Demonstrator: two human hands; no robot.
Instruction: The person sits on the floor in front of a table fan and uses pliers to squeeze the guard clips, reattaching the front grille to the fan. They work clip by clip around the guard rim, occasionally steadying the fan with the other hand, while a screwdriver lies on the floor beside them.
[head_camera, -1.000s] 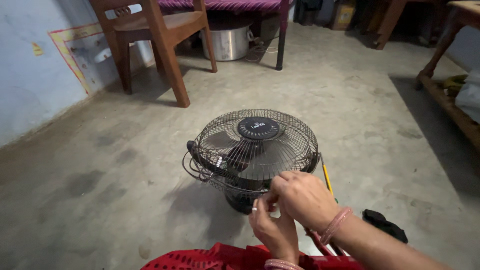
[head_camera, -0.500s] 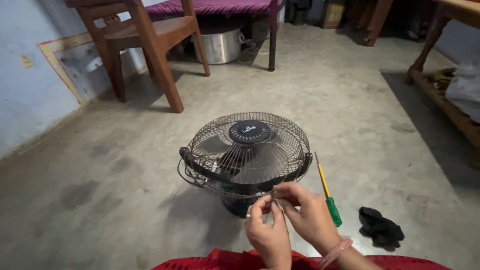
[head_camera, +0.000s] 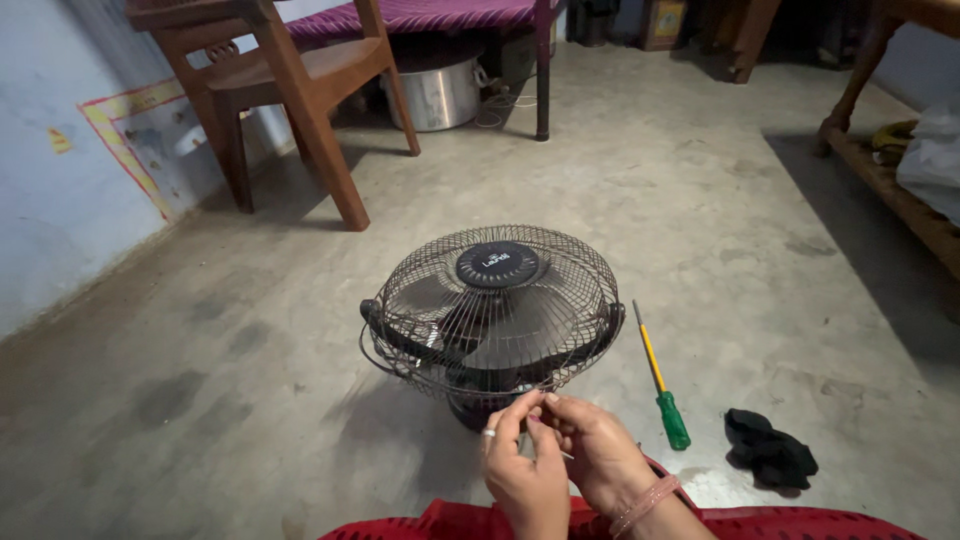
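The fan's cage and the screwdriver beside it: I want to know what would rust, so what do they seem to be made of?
The fan's cage looks like thin metal wire with a dark, dull coating: fine ribs, see-through. Its round hub cap looks like black plastic, smooth. The screwdriver seems to have a metal shaft, sleeved in yellow, and a glossy green handle, probably plastic.

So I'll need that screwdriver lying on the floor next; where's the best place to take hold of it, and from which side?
Take the screwdriver by its green handle, the thick end nearest the person, coming from above with the right hand. It lies flat on the concrete floor, its thin yellow shaft pointing away alongside the fan, with bare floor between the handle and the black cloth.
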